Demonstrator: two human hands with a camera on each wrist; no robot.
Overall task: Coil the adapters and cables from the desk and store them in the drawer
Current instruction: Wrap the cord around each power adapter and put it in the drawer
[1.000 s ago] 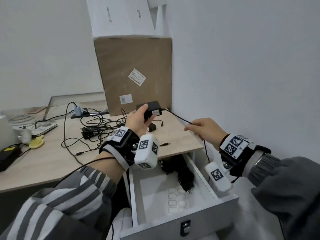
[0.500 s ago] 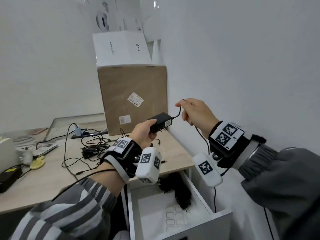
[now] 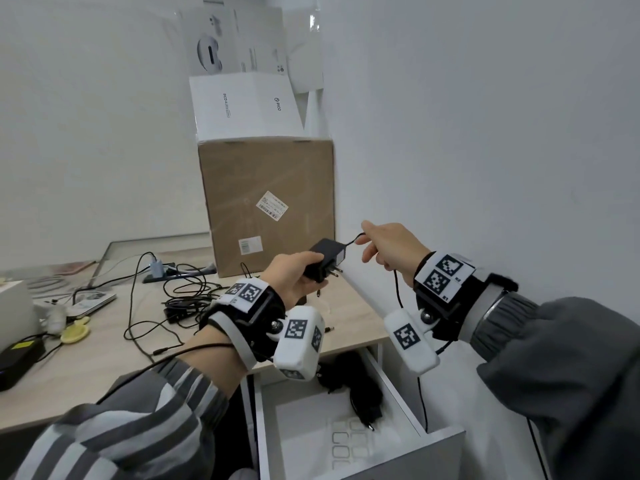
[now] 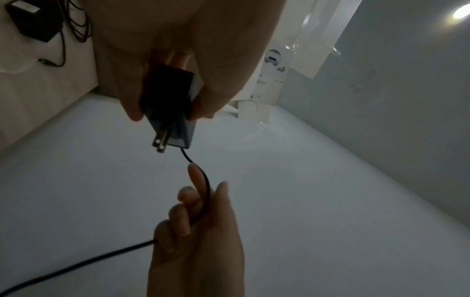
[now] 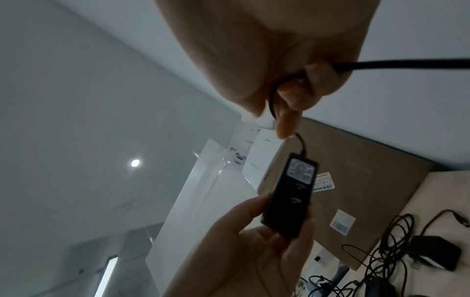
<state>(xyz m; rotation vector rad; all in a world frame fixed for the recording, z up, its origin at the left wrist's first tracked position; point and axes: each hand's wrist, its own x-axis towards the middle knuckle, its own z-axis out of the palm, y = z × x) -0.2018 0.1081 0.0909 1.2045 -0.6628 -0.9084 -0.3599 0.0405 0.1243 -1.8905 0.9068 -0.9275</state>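
Observation:
My left hand (image 3: 294, 275) grips a black power adapter (image 3: 325, 259) in the air above the desk's right end, its two metal prongs (image 4: 159, 143) pointing toward my right hand. A thin black cable (image 3: 397, 289) leaves the adapter's end and runs through my right hand (image 3: 391, 244), whose curled fingers (image 4: 189, 203) hold it close to the adapter (image 5: 292, 193); the rest of the cable hangs down past my right wrist. Below my hands the white drawer (image 3: 446, 441) stands open with a black coiled bundle (image 3: 360, 386) inside at the back.
A heap of tangled black cables (image 3: 183, 296) and another black adapter (image 5: 432, 253) lie on the wooden desk (image 3: 86, 372). A cardboard box (image 3: 266, 209) topped with a white box (image 3: 242, 105) stands at the back against the wall. A black charger (image 3: 17, 355) sits at the left edge.
Both hands have risen from the desk with the adapter. My right hand slid along the cable from far out to the right until it came close to the adapter's end.

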